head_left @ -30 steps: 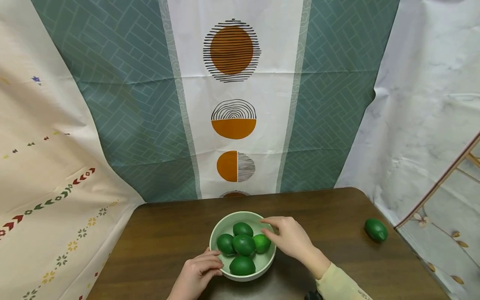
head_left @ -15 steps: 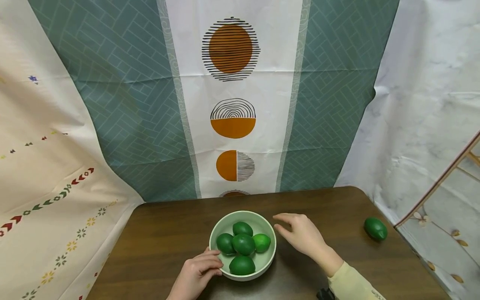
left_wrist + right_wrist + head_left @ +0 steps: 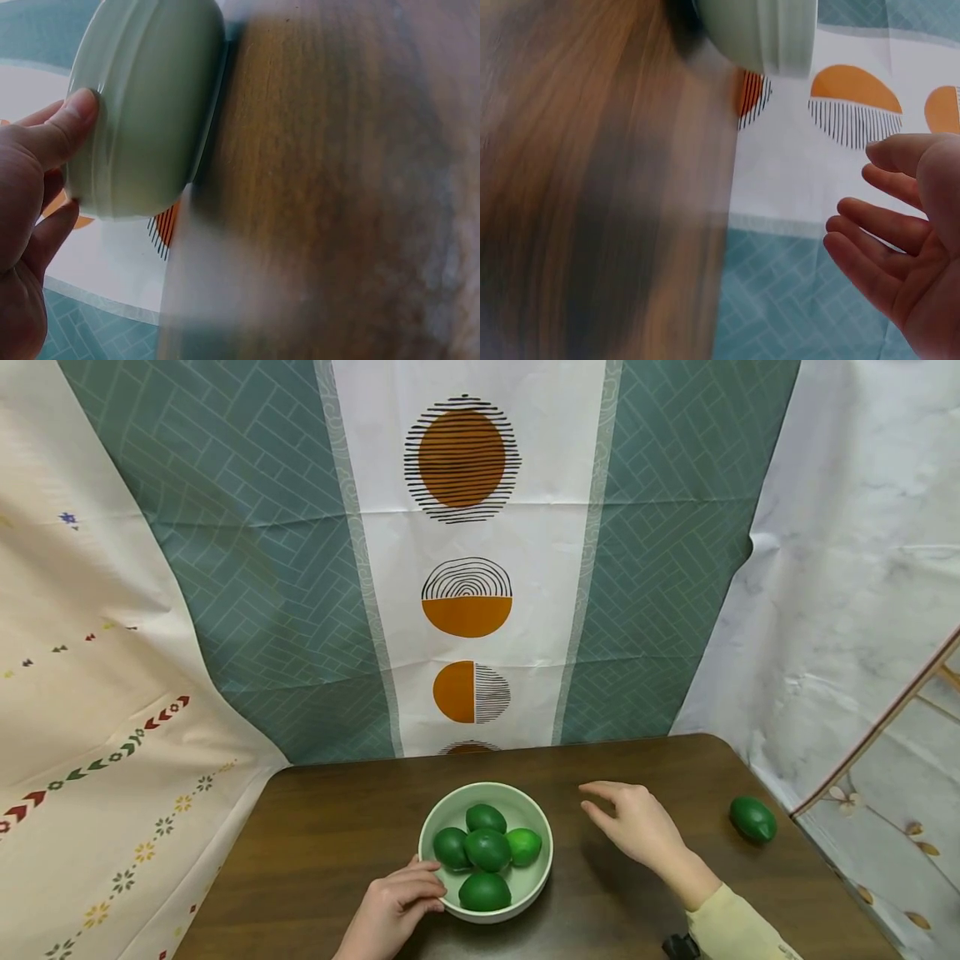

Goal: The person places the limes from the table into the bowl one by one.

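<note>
A pale green bowl (image 3: 538, 893) stands on the table with several green limes (image 3: 487, 849) in it. One lime (image 3: 523, 846) is brighter than the dark green others. At the bowl's near left side, my left hand (image 3: 393, 906) pinches the rim; in the left wrist view the thumb (image 3: 75, 116) lies against the outer wall. Right of the bowl and apart from it, my right hand (image 3: 637, 822) hovers over the table, fingers loosely bent and holding nothing. Another dark green lime (image 3: 752, 819) lies near the table's right edge, farther right than that hand.
The brown wooden table (image 3: 337, 827) has a rounded far right corner. Behind it hangs a teal and white cloth (image 3: 540, 568) with orange shapes. Patterned cream fabric (image 3: 112, 735) borders the left, and a whitish marbled cloth (image 3: 847, 610) the right.
My right hand has moved right, from over the bowl's right rim to above the table between the bowl and the lone lime. The left hand, bowl and limes have stayed put.
</note>
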Available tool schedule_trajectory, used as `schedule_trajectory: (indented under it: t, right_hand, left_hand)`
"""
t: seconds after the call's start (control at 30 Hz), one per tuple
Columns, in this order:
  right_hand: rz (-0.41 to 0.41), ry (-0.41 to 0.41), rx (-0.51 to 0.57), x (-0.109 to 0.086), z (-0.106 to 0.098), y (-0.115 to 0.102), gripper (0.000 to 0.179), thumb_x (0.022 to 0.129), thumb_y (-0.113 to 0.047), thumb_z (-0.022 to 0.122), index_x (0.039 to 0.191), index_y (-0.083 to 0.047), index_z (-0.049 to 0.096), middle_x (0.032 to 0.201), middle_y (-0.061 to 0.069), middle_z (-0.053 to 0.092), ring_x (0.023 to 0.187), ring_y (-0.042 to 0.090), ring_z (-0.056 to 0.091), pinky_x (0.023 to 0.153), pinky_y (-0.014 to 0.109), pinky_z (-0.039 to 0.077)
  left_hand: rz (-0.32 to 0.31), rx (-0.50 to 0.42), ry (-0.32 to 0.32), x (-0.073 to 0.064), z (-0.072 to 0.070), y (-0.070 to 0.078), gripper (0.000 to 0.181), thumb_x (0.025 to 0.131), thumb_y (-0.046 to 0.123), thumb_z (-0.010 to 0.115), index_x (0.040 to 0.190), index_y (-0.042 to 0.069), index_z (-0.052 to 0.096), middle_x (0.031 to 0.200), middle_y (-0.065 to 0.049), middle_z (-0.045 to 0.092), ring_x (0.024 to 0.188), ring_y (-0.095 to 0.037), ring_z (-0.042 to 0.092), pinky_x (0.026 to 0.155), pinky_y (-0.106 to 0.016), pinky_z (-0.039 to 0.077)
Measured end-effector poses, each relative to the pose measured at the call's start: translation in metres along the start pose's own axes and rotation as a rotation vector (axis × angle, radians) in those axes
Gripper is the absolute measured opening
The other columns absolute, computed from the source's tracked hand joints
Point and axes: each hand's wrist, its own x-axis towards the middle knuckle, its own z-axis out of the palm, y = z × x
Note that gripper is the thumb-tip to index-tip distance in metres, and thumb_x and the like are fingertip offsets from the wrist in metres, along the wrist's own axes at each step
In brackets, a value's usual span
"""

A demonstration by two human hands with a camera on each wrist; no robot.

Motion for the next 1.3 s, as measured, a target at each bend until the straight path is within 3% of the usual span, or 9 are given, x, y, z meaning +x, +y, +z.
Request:
schedule_trajectory:
  t: [0.3, 0.4, 0.53, 0.67, 0.77, 1.0, 1.13, 1.2, 1.3]
  right_hand:
    - [0.043, -0.013, -0.039, -0.005, -0.017, 0.023, 0.027, 0.098, -0.022, 0.081, 0.125, -0.016, 0.081, 0.122, 0.006, 0.078, 0.067, 0.006, 0.055, 0.06, 0.028, 0.049]
    - [0.066, -0.039, -0.032, -0.008, -0.022, 0.034, 0.029, 0.1, -0.023, 0.079, 0.127, -0.014, 0.079, 0.1, 0.002, 0.079, 0.053, 0.002, 0.039, 0.05, 0.024, 0.039]
    - [0.109, -0.079, -0.028, -0.014, -0.029, 0.049, 0.031, 0.102, -0.024, 0.077, 0.13, -0.012, 0.077, 0.068, -0.007, 0.058, 0.048, 0.003, 0.03, 0.043, 0.023, 0.031]
    - [0.131, -0.071, -0.062, -0.02, -0.036, 0.065, 0.031, 0.101, -0.024, 0.077, 0.129, -0.012, 0.078, 0.092, 0.007, 0.077, 0.055, 0.006, 0.049, 0.045, 0.025, 0.038]
    - [0.141, -0.066, -0.079, -0.026, -0.041, 0.078, 0.031, 0.101, -0.023, 0.077, 0.129, -0.01, 0.077, 0.121, 0.016, 0.077, 0.056, 0.008, 0.054, 0.044, 0.026, 0.039]
    - [0.161, -0.069, -0.099, -0.036, -0.052, 0.106, 0.031, 0.102, -0.02, 0.075, 0.129, -0.004, 0.076, 0.118, 0.021, 0.076, 0.049, 0.006, 0.045, 0.041, 0.024, 0.035]
    - [0.171, -0.053, -0.157, -0.039, -0.056, 0.124, 0.03, 0.1, -0.017, 0.076, 0.127, -0.004, 0.076, 0.121, 0.024, 0.075, 0.061, 0.021, 0.064, 0.046, 0.034, 0.05]
    - [0.169, -0.031, -0.201, -0.041, -0.058, 0.136, 0.031, 0.098, -0.017, 0.077, 0.126, -0.003, 0.076, 0.126, 0.027, 0.072, 0.084, 0.037, 0.072, 0.063, 0.05, 0.061]
    - [0.175, -0.012, -0.248, -0.045, -0.06, 0.152, 0.037, 0.096, -0.017, 0.079, 0.128, 0.0, 0.074, 0.135, 0.035, 0.064, 0.12, 0.057, 0.06, 0.093, 0.073, 0.054]
  left_hand:
    - [-0.02, -0.004, -0.009, 0.002, 0.0, 0.002, 0.029, 0.074, -0.006, 0.092, 0.097, 0.008, 0.082, 0.101, -0.005, 0.08, 0.106, -0.035, 0.076, 0.12, -0.033, 0.043]
    - [-0.048, -0.008, -0.011, 0.001, 0.0, 0.002, 0.028, 0.073, -0.006, 0.093, 0.096, 0.008, 0.083, 0.101, -0.005, 0.08, 0.107, -0.036, 0.076, 0.119, -0.033, 0.043]
    - [-0.013, 0.009, 0.005, 0.001, 0.002, 0.002, 0.03, 0.072, -0.006, 0.093, 0.096, 0.008, 0.082, 0.1, -0.005, 0.08, 0.106, -0.034, 0.077, 0.12, -0.031, 0.042]
    - [0.023, 0.019, 0.014, 0.001, 0.002, 0.0, 0.033, 0.071, -0.007, 0.093, 0.098, 0.008, 0.082, 0.1, -0.006, 0.08, 0.106, -0.033, 0.077, 0.122, -0.03, 0.04]
    - [0.024, 0.018, 0.009, 0.001, 0.002, 0.001, 0.034, 0.07, -0.008, 0.093, 0.098, 0.008, 0.082, 0.099, -0.006, 0.08, 0.106, -0.033, 0.077, 0.122, -0.03, 0.04]
    - [0.054, 0.013, 0.015, -0.001, 0.005, -0.002, 0.037, 0.067, -0.011, 0.094, 0.097, 0.006, 0.081, 0.097, -0.006, 0.08, 0.104, -0.033, 0.077, 0.122, -0.028, 0.038]
    - [0.054, 0.014, 0.022, -0.003, 0.005, -0.003, 0.038, 0.066, -0.01, 0.094, 0.097, 0.007, 0.081, 0.096, -0.006, 0.08, 0.105, -0.033, 0.077, 0.123, -0.027, 0.037]
    - [0.052, 0.02, 0.02, -0.003, 0.005, -0.003, 0.038, 0.067, -0.01, 0.094, 0.098, 0.007, 0.081, 0.097, -0.006, 0.079, 0.105, -0.032, 0.077, 0.123, -0.028, 0.038]
    - [0.051, 0.031, 0.015, -0.002, 0.004, -0.002, 0.036, 0.068, -0.009, 0.094, 0.098, 0.007, 0.081, 0.098, -0.006, 0.079, 0.105, -0.033, 0.077, 0.122, -0.029, 0.039]
